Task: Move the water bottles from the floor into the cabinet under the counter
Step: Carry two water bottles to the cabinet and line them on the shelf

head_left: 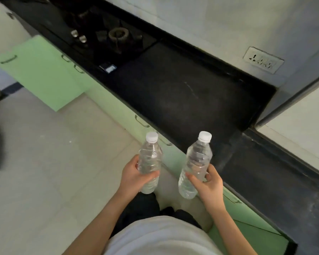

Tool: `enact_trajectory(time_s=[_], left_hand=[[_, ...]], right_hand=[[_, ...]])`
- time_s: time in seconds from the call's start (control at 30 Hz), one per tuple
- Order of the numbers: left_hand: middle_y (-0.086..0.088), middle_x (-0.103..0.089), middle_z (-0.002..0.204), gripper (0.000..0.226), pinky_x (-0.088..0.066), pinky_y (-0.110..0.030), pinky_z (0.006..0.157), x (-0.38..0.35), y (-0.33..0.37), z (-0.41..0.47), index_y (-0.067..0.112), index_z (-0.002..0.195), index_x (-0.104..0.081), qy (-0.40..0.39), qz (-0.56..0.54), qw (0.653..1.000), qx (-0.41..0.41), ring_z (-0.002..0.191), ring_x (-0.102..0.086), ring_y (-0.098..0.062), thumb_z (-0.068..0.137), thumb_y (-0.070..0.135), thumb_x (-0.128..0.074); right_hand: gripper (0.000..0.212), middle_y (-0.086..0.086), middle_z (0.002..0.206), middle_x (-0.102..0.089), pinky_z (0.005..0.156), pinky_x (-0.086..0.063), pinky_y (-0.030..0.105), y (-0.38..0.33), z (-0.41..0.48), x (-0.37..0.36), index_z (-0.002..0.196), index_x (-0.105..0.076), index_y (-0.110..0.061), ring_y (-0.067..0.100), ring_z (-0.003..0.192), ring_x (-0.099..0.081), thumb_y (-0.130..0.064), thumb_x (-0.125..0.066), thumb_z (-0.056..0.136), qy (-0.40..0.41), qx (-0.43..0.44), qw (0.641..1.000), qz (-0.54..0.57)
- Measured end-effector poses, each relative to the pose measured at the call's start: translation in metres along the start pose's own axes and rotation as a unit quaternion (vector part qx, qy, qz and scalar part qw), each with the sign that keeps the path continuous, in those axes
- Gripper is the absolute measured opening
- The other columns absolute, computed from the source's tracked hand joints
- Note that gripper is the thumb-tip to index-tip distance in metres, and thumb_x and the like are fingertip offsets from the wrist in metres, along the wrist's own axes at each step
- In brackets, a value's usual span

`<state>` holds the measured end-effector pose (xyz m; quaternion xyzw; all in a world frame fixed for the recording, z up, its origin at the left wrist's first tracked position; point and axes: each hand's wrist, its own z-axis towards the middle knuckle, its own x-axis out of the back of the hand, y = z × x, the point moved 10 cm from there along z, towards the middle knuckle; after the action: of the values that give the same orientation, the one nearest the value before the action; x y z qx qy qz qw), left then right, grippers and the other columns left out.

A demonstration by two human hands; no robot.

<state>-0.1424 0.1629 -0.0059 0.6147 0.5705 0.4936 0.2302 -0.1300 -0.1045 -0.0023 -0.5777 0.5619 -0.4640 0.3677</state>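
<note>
The left hand [134, 175] grips one water bottle [150, 159] and the right hand [208, 183] grips a second water bottle [198, 157], both low on the body and upright in the air near the edge of the tabletop [182, 92], not yet in the cabinet. With the weight of the water above such a low grip, a bottle may tip or slip out when the person bends toward the open cabinet door [39, 70]. The bottles are thin, ribbed, transparent plastic with white caps; the tabletop looks like dull black stone, and the doors are flat matt green.
</note>
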Motion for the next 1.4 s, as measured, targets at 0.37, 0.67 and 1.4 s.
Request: enact_trajectory(time_s=[0.37,0.67,1.4], left_hand=[[0.010,-0.071,0.089,0.040,-0.045,-0.003,0.058,0.180,-0.070,-0.069,0.023,0.101,-0.066,0.204,-0.061,0.976,0.050,0.075,-0.063,0.011,0.068,0.021,-0.088],[0.008,-0.072,0.089,0.041,-0.047,-0.007,0.057,0.348,-0.182,-0.159,0.021,0.099,-0.062,0.327,-0.175,0.923,0.103,0.071,-0.066,0.007,0.067,0.013,-0.087],[0.014,-0.070,0.085,0.038,-0.046,-0.004,0.056,0.683,-0.272,-0.050,0.028,0.099,-0.064,0.480,-0.245,0.828,0.159,0.069,-0.064,0.012,0.072,0.010,-0.085]], right_hand=[[0.043,-0.012,0.091,-0.073,0.068,-0.057,0.021,-0.039,-0.033,-0.187,0.105,-0.065,-0.029,0.004,0.084,-0.070,-0.010,-0.086,0.073,-0.193,0.058,0.976,-0.081],[0.040,-0.006,0.092,-0.075,0.072,-0.056,0.025,-0.032,-0.137,-0.387,0.107,-0.067,-0.022,0.013,0.086,-0.072,-0.007,-0.083,0.074,-0.324,0.067,0.937,-0.114],[0.032,-0.008,0.088,-0.075,0.066,-0.053,0.015,-0.097,-0.116,-0.851,0.101,-0.069,-0.018,0.004,0.079,-0.070,-0.003,-0.082,0.077,-0.484,0.088,0.859,-0.143]])
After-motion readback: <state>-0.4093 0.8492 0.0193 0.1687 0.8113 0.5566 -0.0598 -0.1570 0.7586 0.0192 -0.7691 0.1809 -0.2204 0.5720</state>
